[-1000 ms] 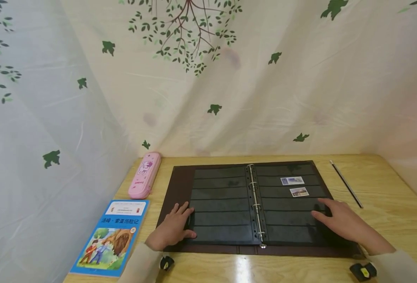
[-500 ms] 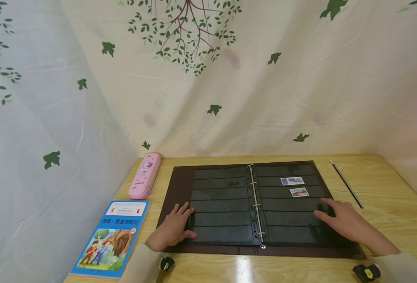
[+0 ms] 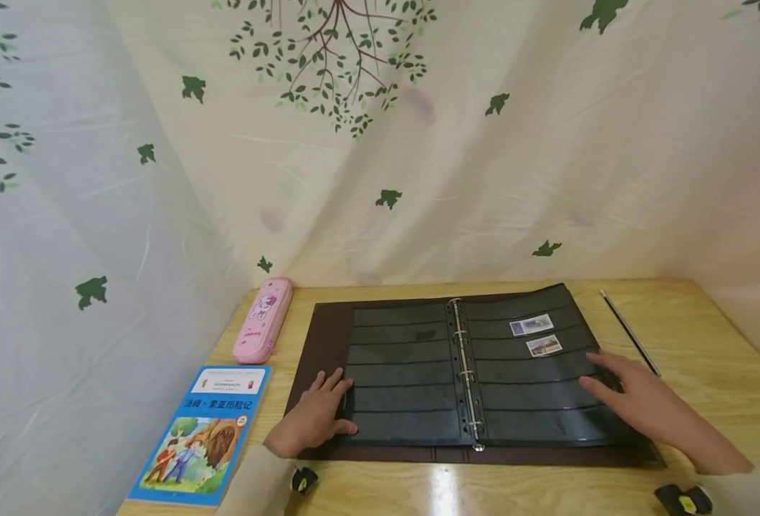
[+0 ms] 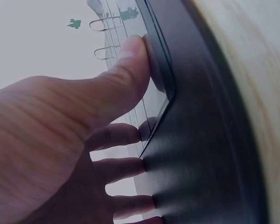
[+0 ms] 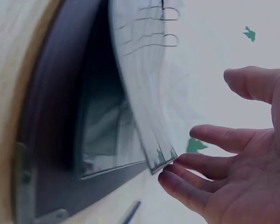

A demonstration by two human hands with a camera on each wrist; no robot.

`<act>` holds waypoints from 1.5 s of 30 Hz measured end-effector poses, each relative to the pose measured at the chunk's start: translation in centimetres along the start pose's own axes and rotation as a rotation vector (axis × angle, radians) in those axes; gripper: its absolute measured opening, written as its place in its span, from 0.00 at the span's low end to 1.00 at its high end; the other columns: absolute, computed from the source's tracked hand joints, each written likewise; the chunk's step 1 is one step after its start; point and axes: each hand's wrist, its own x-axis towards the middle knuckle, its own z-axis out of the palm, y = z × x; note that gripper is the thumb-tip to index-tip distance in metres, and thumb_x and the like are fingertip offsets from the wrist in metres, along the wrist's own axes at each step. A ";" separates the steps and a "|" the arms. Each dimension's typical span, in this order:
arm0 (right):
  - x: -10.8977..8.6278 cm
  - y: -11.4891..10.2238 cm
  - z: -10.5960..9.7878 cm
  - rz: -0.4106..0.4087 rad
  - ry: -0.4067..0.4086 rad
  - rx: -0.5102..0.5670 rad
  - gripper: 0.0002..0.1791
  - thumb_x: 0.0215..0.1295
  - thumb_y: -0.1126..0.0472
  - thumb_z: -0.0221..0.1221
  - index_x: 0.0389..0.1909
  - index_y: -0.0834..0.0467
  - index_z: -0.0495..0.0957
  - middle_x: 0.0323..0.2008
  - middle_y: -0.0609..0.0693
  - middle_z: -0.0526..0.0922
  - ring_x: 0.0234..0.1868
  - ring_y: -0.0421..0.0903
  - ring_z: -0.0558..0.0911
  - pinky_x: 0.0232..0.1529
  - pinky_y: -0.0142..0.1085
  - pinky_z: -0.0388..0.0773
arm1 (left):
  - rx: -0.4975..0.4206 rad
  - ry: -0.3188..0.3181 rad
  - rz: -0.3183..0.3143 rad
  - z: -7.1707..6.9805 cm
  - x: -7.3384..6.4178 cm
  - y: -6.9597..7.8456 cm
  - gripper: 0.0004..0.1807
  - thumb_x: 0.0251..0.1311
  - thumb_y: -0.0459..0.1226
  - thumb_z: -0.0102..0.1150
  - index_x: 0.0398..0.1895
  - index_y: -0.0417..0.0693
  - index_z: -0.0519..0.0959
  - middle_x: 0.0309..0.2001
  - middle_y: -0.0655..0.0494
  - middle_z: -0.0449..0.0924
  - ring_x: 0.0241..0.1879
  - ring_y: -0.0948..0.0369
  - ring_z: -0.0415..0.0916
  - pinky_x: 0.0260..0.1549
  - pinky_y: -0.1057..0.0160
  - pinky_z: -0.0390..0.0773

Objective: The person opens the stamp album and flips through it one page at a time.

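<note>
A dark ring-bound stamp album [image 3: 328, 333] lies spread on the table, its black pages divided into strip pockets. Two small stamps, one upper [image 3: 531, 325] and one lower [image 3: 544, 347], sit on the right page [image 3: 541, 394]. My left hand [image 3: 315, 414] rests with spread fingers on the left page's outer edge and cover. At the other side, my right hand [image 3: 640, 401] touches the right page's outer edge, which is bowed up off the cover. In the right wrist view, extended fingers [image 5: 191, 186] meet the lifted page edge [image 5: 154, 163], while the thumb stands apart.
A pink pencil case [image 3: 263, 320] and a blue picture-covered book [image 3: 200, 436] lie left of the album. A thin dark pencil-like stick [image 3: 629, 332] lies to its right. Behind the wooden table [image 3: 515, 491] hangs a pale leaf-patterned curtain [image 3: 328, 215].
The right page's outer edge has risen from the cover, tilting the stamps with it. My right hand has shifted slightly rightward and up. My left hand stays put.
</note>
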 end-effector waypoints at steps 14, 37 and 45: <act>-1.0 -3.9 -1.6 -0.148 0.035 0.031 0.34 0.63 0.47 0.60 0.64 0.62 0.68 0.67 0.66 0.58 0.62 0.70 0.61 0.49 0.65 0.62 | -0.002 -0.007 -0.007 0.0 0.0 0.0 0.40 0.53 0.49 0.66 0.66 0.39 0.65 0.69 0.36 0.53 0.66 0.32 0.46 0.52 0.32 0.60; -0.1 -8.6 -2.9 -0.458 0.053 0.263 0.31 0.71 0.68 0.47 0.72 0.49 0.56 0.73 0.47 0.50 0.70 0.36 0.51 0.55 0.18 0.51 | -0.014 -0.002 -0.003 0.1 -0.1 -0.1 0.40 0.53 0.49 0.65 0.66 0.39 0.65 0.70 0.36 0.52 0.66 0.32 0.45 0.51 0.31 0.59; 1.1 -9.3 -3.4 -0.616 0.116 0.421 0.28 0.75 0.68 0.37 0.74 0.57 0.47 0.73 0.57 0.48 0.72 0.46 0.47 0.61 0.23 0.51 | -0.012 -0.004 -0.004 0.1 -0.1 -0.1 0.40 0.54 0.48 0.65 0.67 0.39 0.64 0.70 0.36 0.52 0.66 0.32 0.45 0.52 0.31 0.59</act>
